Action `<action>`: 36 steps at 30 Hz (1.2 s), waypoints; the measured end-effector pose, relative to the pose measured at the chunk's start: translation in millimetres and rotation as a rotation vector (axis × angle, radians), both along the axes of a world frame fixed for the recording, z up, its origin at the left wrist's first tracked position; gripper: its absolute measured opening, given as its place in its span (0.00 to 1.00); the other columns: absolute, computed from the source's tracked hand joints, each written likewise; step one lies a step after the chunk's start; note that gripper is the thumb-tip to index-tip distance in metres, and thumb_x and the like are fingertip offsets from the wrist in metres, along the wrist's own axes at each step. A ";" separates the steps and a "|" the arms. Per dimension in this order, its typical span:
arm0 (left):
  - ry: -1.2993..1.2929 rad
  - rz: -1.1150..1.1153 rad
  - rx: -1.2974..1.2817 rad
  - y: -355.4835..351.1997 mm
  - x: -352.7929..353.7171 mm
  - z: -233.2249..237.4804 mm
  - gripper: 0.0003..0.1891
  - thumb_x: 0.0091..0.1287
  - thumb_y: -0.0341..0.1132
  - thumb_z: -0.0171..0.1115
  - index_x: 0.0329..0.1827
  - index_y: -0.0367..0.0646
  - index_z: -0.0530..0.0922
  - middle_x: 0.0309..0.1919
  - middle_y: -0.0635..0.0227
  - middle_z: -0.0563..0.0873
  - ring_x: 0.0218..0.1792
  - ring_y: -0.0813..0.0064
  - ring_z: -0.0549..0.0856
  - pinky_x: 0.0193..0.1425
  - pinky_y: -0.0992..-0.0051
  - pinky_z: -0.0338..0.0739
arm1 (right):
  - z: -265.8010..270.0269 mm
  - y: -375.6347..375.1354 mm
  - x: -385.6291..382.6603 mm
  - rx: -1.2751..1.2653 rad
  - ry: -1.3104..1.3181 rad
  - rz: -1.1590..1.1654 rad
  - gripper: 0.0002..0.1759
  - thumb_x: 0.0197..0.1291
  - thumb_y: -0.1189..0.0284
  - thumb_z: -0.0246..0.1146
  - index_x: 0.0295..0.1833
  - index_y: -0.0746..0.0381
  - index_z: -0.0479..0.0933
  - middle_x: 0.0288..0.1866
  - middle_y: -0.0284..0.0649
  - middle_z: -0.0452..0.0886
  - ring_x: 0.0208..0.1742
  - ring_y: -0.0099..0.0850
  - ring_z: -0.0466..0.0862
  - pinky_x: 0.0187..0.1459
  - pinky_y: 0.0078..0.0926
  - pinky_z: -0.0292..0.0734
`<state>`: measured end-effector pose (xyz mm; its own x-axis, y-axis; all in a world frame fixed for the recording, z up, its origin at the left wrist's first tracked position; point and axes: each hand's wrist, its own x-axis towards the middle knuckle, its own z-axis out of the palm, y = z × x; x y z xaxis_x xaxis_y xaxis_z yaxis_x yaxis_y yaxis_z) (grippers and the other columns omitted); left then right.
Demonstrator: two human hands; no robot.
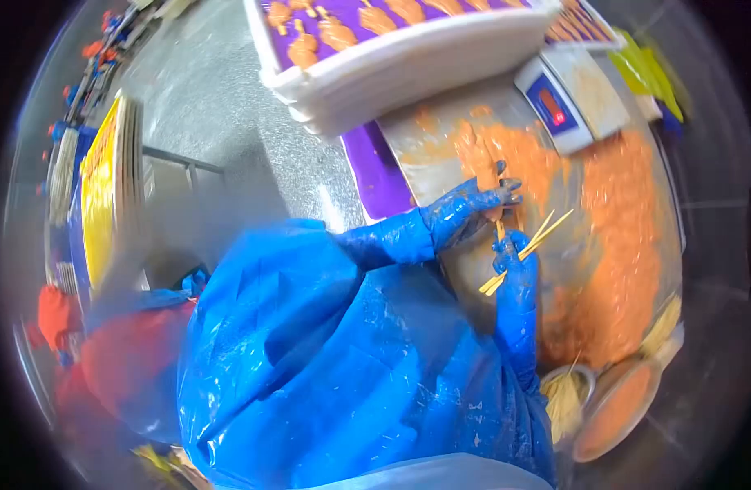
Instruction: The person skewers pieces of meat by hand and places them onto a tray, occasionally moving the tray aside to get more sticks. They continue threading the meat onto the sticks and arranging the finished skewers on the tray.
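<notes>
My left hand [506,194], in a dark blue glove, is closed around a strip of orange marinated meat [476,155]. The meat's broad end sticks out beyond the fingers, and its lower end shows beneath the hand. My right hand [510,251], gloved as well, grips several thin wooden skewers [544,231] that cross the palm at a slant. One skewer [500,230] points up from the right fingers to the lower end of the meat; whether its tip is inside the meat is hard to see.
Loose marinated meat [621,245] covers much of the steel table [429,163]. A white crate [408,69] with skewered pieces on purple lining stands at the back, beside a scale [576,98]. A bowl [616,412] of orange meat and a container of skewers [565,400] stand at front right.
</notes>
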<state>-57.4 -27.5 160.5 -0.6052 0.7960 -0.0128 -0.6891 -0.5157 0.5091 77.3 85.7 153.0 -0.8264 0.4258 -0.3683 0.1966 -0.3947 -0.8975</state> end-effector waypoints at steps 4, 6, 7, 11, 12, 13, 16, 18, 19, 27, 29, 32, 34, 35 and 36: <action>0.090 0.137 -0.038 -64.8 -41.7 96.3 0.36 0.70 0.41 0.61 0.77 0.42 0.56 0.69 0.59 0.71 0.67 0.65 0.73 0.73 0.62 0.64 | 63.4 -25.7 -60.3 -0.011 0.033 0.105 0.10 0.68 0.72 0.61 0.52 0.63 0.74 0.33 0.37 0.77 0.21 0.15 0.67 0.22 0.14 0.62; 0.121 0.217 -0.050 -95.7 -72.9 127.4 0.37 0.69 0.41 0.61 0.77 0.40 0.55 0.69 0.59 0.70 0.68 0.64 0.72 0.75 0.62 0.62 | 78.6 -37.8 -112.0 0.007 0.095 0.153 0.10 0.69 0.71 0.60 0.52 0.63 0.73 0.33 0.36 0.77 0.22 0.15 0.66 0.22 0.14 0.60; 0.147 0.285 -0.079 -111.7 -88.9 137.6 0.38 0.69 0.41 0.61 0.77 0.39 0.54 0.70 0.58 0.69 0.69 0.64 0.71 0.76 0.62 0.60 | 90.7 -43.8 -138.8 0.022 0.106 0.163 0.10 0.69 0.71 0.60 0.52 0.63 0.73 0.33 0.36 0.77 0.22 0.15 0.66 0.22 0.14 0.60; 0.279 0.297 -0.190 -135.8 -82.7 197.0 0.36 0.71 0.42 0.56 0.77 0.36 0.55 0.71 0.57 0.68 0.71 0.63 0.68 0.76 0.62 0.58 | 160.8 -25.8 -156.8 0.120 0.133 0.234 0.11 0.65 0.71 0.64 0.51 0.61 0.76 0.34 0.34 0.80 0.25 0.15 0.70 0.26 0.15 0.64; 0.351 0.354 -0.202 -152.9 -103.0 200.8 0.36 0.71 0.44 0.56 0.77 0.35 0.55 0.72 0.56 0.66 0.72 0.63 0.67 0.76 0.61 0.57 | 174.8 -35.1 -185.4 0.155 0.135 0.245 0.10 0.66 0.71 0.63 0.51 0.62 0.75 0.33 0.34 0.79 0.23 0.15 0.69 0.24 0.14 0.62; 0.424 0.411 -0.216 -170.2 -123.0 201.8 0.37 0.71 0.45 0.55 0.77 0.34 0.55 0.73 0.56 0.65 0.72 0.62 0.66 0.76 0.61 0.57 | 185.5 -43.9 -213.6 0.188 0.137 0.255 0.10 0.68 0.70 0.62 0.51 0.62 0.74 0.33 0.34 0.78 0.22 0.14 0.67 0.23 0.14 0.60; 0.536 0.504 -0.370 -191.4 -134.9 231.4 0.34 0.72 0.48 0.52 0.74 0.34 0.61 0.72 0.54 0.68 0.71 0.59 0.69 0.76 0.61 0.57 | 189.2 -26.7 -250.9 0.219 0.224 0.325 0.16 0.66 0.68 0.64 0.55 0.63 0.74 0.35 0.35 0.80 0.23 0.15 0.68 0.25 0.17 0.63; 0.512 0.604 -0.370 -226.2 -169.6 218.8 0.31 0.73 0.47 0.51 0.72 0.36 0.65 0.70 0.55 0.71 0.69 0.62 0.72 0.75 0.62 0.60 | 194.9 -48.9 -301.8 0.216 0.179 0.397 0.16 0.67 0.69 0.63 0.56 0.64 0.74 0.35 0.34 0.80 0.22 0.14 0.68 0.23 0.14 0.62; 0.500 0.646 -0.358 -238.1 -184.7 207.5 0.30 0.73 0.47 0.50 0.72 0.37 0.66 0.70 0.56 0.72 0.68 0.63 0.73 0.74 0.63 0.61 | 193.2 -55.8 -321.6 0.160 0.154 0.422 0.16 0.67 0.70 0.62 0.56 0.64 0.74 0.35 0.34 0.79 0.22 0.14 0.68 0.22 0.14 0.61; 0.381 0.709 -0.371 -265.9 -242.3 176.9 0.24 0.74 0.42 0.52 0.67 0.36 0.72 0.64 0.59 0.78 0.61 0.68 0.78 0.69 0.67 0.66 | 141.4 -79.8 -401.3 0.167 0.000 0.387 0.12 0.68 0.70 0.61 0.53 0.65 0.78 0.33 0.36 0.82 0.24 0.16 0.72 0.23 0.16 0.66; 0.401 0.710 -0.369 -266.8 -255.1 164.7 0.22 0.74 0.41 0.52 0.66 0.37 0.74 0.63 0.59 0.79 0.61 0.68 0.78 0.69 0.67 0.66 | 126.2 -81.4 -411.4 0.297 -0.050 0.349 0.12 0.68 0.70 0.61 0.51 0.65 0.79 0.32 0.38 0.83 0.24 0.19 0.73 0.23 0.17 0.68; 0.579 0.697 -0.536 -254.0 -252.4 181.9 0.19 0.75 0.39 0.53 0.63 0.39 0.76 0.62 0.61 0.79 0.61 0.70 0.78 0.69 0.68 0.67 | 130.2 -74.2 -394.7 0.461 -0.012 0.300 0.12 0.67 0.69 0.61 0.50 0.65 0.79 0.31 0.41 0.84 0.25 0.23 0.78 0.24 0.21 0.71; 0.833 0.685 -0.749 -249.5 -268.4 179.6 0.17 0.74 0.38 0.54 0.61 0.41 0.79 0.63 0.62 0.79 0.63 0.68 0.77 0.71 0.68 0.67 | 132.3 -80.5 -399.1 0.575 0.009 0.265 0.13 0.67 0.68 0.61 0.49 0.66 0.79 0.30 0.41 0.84 0.26 0.24 0.80 0.24 0.22 0.72; 0.829 0.684 -0.744 -244.9 -277.6 174.3 0.17 0.74 0.38 0.54 0.61 0.41 0.79 0.63 0.62 0.79 0.63 0.68 0.77 0.71 0.68 0.67 | 134.3 -80.7 -398.4 0.755 -0.002 0.291 0.13 0.66 0.67 0.61 0.49 0.66 0.79 0.30 0.40 0.84 0.26 0.25 0.81 0.24 0.23 0.73; 1.106 0.678 -0.782 -240.1 -289.0 169.3 0.19 0.74 0.40 0.54 0.64 0.41 0.77 0.64 0.59 0.78 0.66 0.65 0.75 0.73 0.66 0.65 | 140.2 -83.3 -397.6 0.936 -0.012 0.318 0.13 0.66 0.67 0.61 0.48 0.66 0.79 0.30 0.40 0.84 0.26 0.26 0.82 0.25 0.25 0.74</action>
